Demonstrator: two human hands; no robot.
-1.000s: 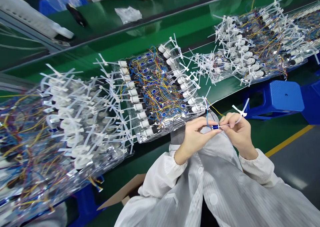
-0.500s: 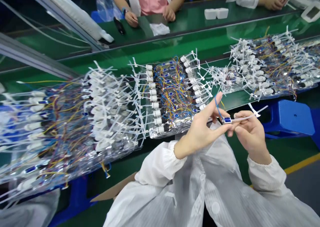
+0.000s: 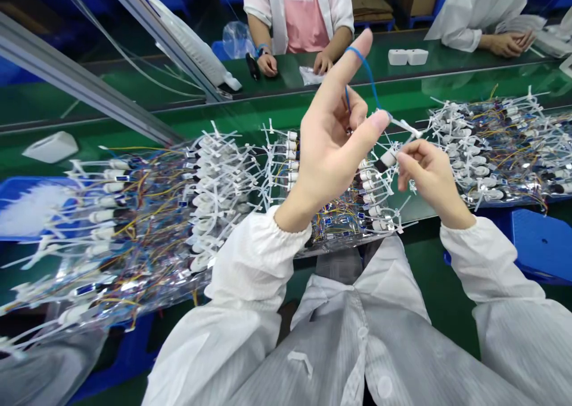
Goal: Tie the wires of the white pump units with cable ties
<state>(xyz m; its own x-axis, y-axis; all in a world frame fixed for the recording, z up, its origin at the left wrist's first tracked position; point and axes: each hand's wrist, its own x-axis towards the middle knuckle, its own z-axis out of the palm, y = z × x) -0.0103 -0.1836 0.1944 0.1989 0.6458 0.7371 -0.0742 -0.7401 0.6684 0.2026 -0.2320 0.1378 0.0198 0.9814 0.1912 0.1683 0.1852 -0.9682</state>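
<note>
Line worker's L hand (image 3: 330,143) clenched blue wire (image 3: 367,72), looped on raised finger, w/ white cable tie (image 3: 406,126) at thumb, above belt center; R hand (image 3: 431,176) released, just beside. Many bagged units (image 3: 487,155) lay tied on green conveyor belt (image 3: 429,90), held piece not yet among them.

The left hand (image 3: 333,138) has lifted high above the green-topped counter (image 3: 465,78), a thin blue insulated wire (image 3: 367,72) now looped over its top finger, while the right hand (image 3: 429,176) has parted from it, holding nothing visible.
</note>
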